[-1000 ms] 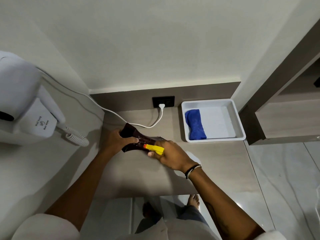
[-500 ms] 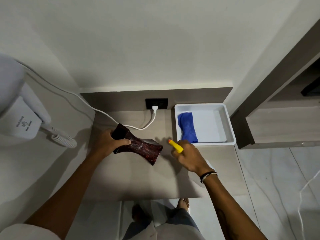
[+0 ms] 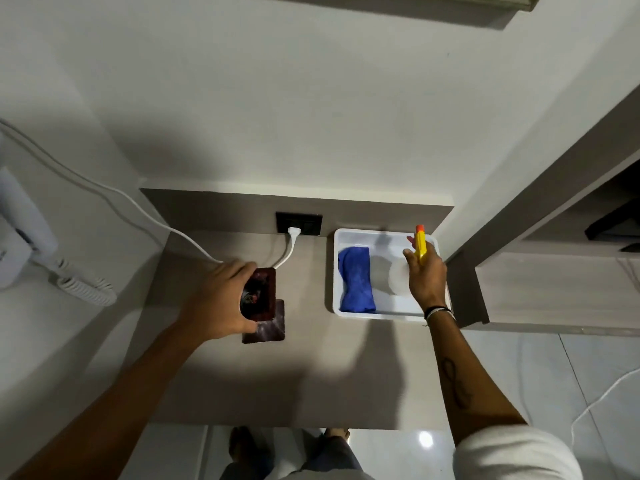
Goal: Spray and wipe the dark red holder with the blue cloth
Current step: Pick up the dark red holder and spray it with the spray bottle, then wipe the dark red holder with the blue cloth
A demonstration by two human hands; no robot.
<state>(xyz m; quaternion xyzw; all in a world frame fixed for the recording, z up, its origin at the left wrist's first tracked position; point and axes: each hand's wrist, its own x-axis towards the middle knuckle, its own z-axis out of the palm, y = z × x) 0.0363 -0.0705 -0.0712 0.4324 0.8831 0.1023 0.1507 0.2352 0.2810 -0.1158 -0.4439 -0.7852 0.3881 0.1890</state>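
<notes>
The dark red holder (image 3: 264, 306) stands upright on the wooden counter (image 3: 311, 382), its open top facing the camera. My left hand (image 3: 220, 303) grips its left side near the rim. My right hand (image 3: 425, 277) holds a spray bottle (image 3: 420, 244) with a yellow head and orange tip over the right part of the white tray (image 3: 349, 314); the bottle's pale body shows just left of the hand. The folded blue cloth (image 3: 356, 279) lies in the tray's left part, untouched.
A black wall socket (image 3: 299, 222) with a white plug and cord sits behind the holder. A white wall-mounted hair dryer (image 3: 20, 244) with coiled cord hangs at the left. A wooden cabinet (image 3: 554, 292) borders the counter on the right. My feet stand below the counter's front edge.
My left hand has set the holder upright from its tilted position. My right hand has carried the spray bottle rightward, away from the holder and over the tray. The camera tilted downward.
</notes>
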